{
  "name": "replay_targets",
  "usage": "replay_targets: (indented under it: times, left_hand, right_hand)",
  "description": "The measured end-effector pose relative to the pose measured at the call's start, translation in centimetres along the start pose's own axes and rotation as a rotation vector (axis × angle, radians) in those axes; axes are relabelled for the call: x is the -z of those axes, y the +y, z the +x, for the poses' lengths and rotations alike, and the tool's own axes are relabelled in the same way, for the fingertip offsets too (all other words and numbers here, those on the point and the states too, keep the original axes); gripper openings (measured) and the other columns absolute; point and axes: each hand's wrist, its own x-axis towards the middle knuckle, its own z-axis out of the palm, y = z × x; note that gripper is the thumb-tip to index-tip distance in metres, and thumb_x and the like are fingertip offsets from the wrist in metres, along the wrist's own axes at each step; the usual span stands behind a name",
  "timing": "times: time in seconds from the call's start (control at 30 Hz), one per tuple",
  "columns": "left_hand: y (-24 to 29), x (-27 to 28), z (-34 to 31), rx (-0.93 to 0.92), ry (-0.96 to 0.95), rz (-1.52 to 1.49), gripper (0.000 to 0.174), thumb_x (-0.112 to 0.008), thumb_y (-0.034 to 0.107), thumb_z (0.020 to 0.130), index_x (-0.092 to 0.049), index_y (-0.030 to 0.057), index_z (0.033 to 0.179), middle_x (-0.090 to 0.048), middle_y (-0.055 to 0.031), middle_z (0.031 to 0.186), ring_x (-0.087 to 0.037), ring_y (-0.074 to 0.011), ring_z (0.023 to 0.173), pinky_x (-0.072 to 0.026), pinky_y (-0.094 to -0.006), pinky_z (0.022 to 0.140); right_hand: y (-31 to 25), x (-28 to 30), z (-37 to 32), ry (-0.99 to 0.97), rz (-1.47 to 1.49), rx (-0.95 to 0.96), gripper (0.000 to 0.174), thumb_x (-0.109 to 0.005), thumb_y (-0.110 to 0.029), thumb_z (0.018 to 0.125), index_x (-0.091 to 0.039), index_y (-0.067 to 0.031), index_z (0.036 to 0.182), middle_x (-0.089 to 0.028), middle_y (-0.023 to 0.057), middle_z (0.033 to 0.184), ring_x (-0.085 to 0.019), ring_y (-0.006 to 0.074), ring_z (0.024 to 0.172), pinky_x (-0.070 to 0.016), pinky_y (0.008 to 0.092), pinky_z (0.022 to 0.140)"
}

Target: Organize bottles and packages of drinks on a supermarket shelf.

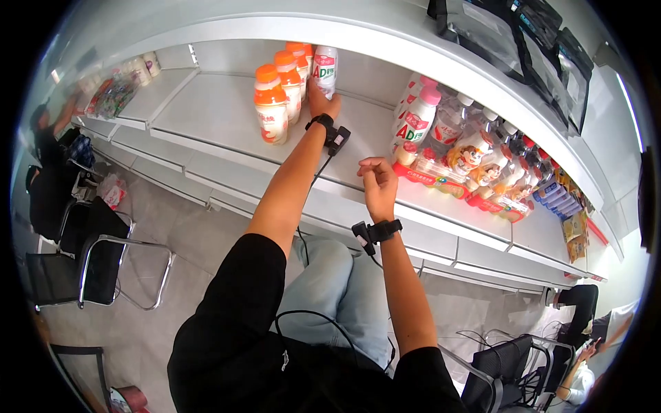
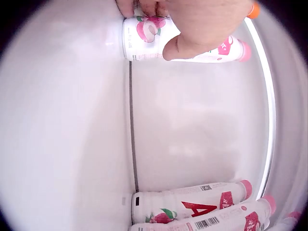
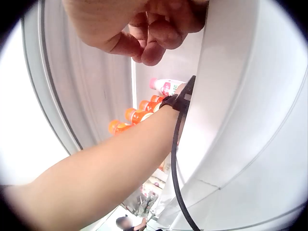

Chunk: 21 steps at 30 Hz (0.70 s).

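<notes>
My left hand (image 1: 324, 103) grips a white drink bottle (image 1: 326, 67) with fruit print on its label, at the back of the shelf. In the left wrist view the thumb lies across the bottle (image 2: 147, 41); its base meets the back panel side. Beside it runs a row of orange-capped bottles (image 1: 272, 110) with cream-coloured contents. My right hand (image 1: 379, 184) hovers by the shelf's front edge, fingers loosely curled and holding nothing. Close to its right stand matching pink-capped bottles (image 1: 417, 117).
Shrink-wrapped packs of bottles (image 1: 475, 162) fill the shelf on the right. Black bags (image 1: 523, 55) lie on the ledge above. Bagged goods (image 1: 113, 96) sit at the far left. Chairs (image 1: 103, 261) stand behind, and other people are at both sides. Cables hang from both wrists.
</notes>
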Motion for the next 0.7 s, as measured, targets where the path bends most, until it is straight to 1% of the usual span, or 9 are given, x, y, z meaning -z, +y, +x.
replay_targets:
  times: [0.07, 0.1, 0.2, 0.3, 0.4, 0.5, 0.6, 0.63, 0.7]
  left_hand:
    - [0.0, -0.4, 0.3, -0.009, 0.031, 0.027, 0.087, -0.070, 0.013, 0.071, -0.027, -0.0067, 0.144, -0.038, -0.0250, 0.142, -0.039, -0.0362, 0.133, -0.0322, -0.0412, 0.112]
    - [0.1, -0.3, 0.3, 0.032, 0.003, 0.021, 0.091, -0.072, 0.012, 0.072, -0.023, -0.0028, 0.148, -0.035, -0.0273, 0.145, -0.035, -0.0386, 0.136, -0.0286, -0.0406, 0.115]
    - [0.1, -0.7, 0.5, 0.031, -0.011, 0.003, 0.085, -0.075, 0.015, 0.072, -0.032, -0.0014, 0.143, -0.045, -0.0244, 0.136, -0.043, -0.0381, 0.129, -0.0351, -0.0422, 0.110]
    - [-0.1, -0.8, 1.5, 0.019, -0.202, -0.013, 0.072, -0.075, 0.016, 0.074, -0.042, 0.0004, 0.135, -0.055, -0.0203, 0.124, -0.053, -0.0363, 0.117, -0.0433, -0.0423, 0.101]
    - [0.1, -1.3, 1.1, -0.010, -0.093, -0.069, 0.062, -0.075, 0.016, 0.075, -0.047, 0.0017, 0.129, -0.060, -0.0162, 0.116, -0.059, -0.0327, 0.109, -0.0481, -0.0401, 0.093]
    - [0.6, -1.2, 0.5, 0.076, -0.261, -0.152, 0.064, -0.074, 0.015, 0.076, -0.045, 0.0040, 0.132, -0.062, -0.0151, 0.115, -0.062, -0.0290, 0.105, -0.0494, -0.0379, 0.091]
    - [0.9, -1.8, -0.7, 0.041, -0.486, -0.283, 0.066, -0.073, 0.014, 0.075, -0.044, 0.0048, 0.134, -0.064, -0.0141, 0.114, -0.063, -0.0265, 0.105, -0.0493, -0.0369, 0.092]
    - [1.0, -2.3, -1.0, 0.054, -0.561, -0.234, 0.063, -0.070, 0.012, 0.078, -0.044, 0.0051, 0.136, -0.064, -0.0156, 0.118, -0.062, -0.0260, 0.110, -0.0485, -0.0361, 0.094]
    - [1.7, -3.6, -2.0, 0.037, -0.614, -0.320, 0.062, -0.068, 0.012, 0.080, -0.044, 0.0055, 0.137, -0.063, -0.0159, 0.123, -0.061, -0.0255, 0.114, -0.0477, -0.0356, 0.096]
  right_hand:
    - [0.2, -0.2, 0.2, 0.011, 0.016, 0.018, 0.007, -0.056, -0.002, 0.092, -0.061, -0.0001, 0.094, -0.063, 0.0032, 0.084, -0.060, 0.0093, 0.076, -0.0464, 0.0230, 0.068]
    - [0.1, -0.2, 0.1, 0.008, 0.019, 0.011, 0.006, -0.056, -0.003, 0.092, -0.061, 0.0001, 0.094, -0.063, 0.0032, 0.084, -0.060, 0.0093, 0.075, -0.0464, 0.0230, 0.068]
    - [0.2, 0.0, 0.0, -0.003, -0.011, -0.009, 0.007, -0.056, -0.004, 0.093, -0.061, 0.0004, 0.094, -0.063, 0.0031, 0.083, -0.059, 0.0091, 0.075, -0.0463, 0.0229, 0.068]
    - [0.0, -0.2, -0.1, -0.001, 0.004, -0.012, 0.007, -0.056, -0.005, 0.093, -0.061, 0.0005, 0.094, -0.063, 0.0029, 0.082, -0.059, 0.0089, 0.074, -0.0461, 0.0230, 0.067]
    - [-0.2, -0.2, 0.0, -0.004, -0.002, -0.060, 0.008, -0.057, -0.005, 0.093, -0.061, 0.0006, 0.094, -0.063, 0.0027, 0.082, -0.058, 0.0088, 0.074, -0.0457, 0.0233, 0.066]
    - [0.0, -0.4, 0.0, 0.001, -0.009, -0.055, 0.008, -0.057, -0.006, 0.093, -0.061, 0.0008, 0.093, -0.063, 0.0032, 0.083, -0.058, 0.0089, 0.073, -0.0460, 0.0237, 0.066]
    - [0.0, -0.4, -0.1, -0.026, -0.009, -0.071, 0.009, -0.057, -0.007, 0.093, -0.061, 0.0009, 0.094, -0.064, 0.0039, 0.085, -0.058, 0.0092, 0.074, -0.0468, 0.0240, 0.068]
    - [0.0, -0.3, -0.1, -0.032, 0.003, -0.073, 0.009, -0.057, -0.007, 0.093, -0.061, 0.0009, 0.094, -0.064, 0.0039, 0.085, -0.058, 0.0093, 0.074, -0.0469, 0.0240, 0.068]
    - [-0.1, -0.3, -0.1, -0.041, 0.033, -0.078, 0.010, -0.057, -0.008, 0.093, -0.061, 0.0009, 0.095, -0.064, 0.0039, 0.086, -0.059, 0.0095, 0.074, -0.0472, 0.0242, 0.069]
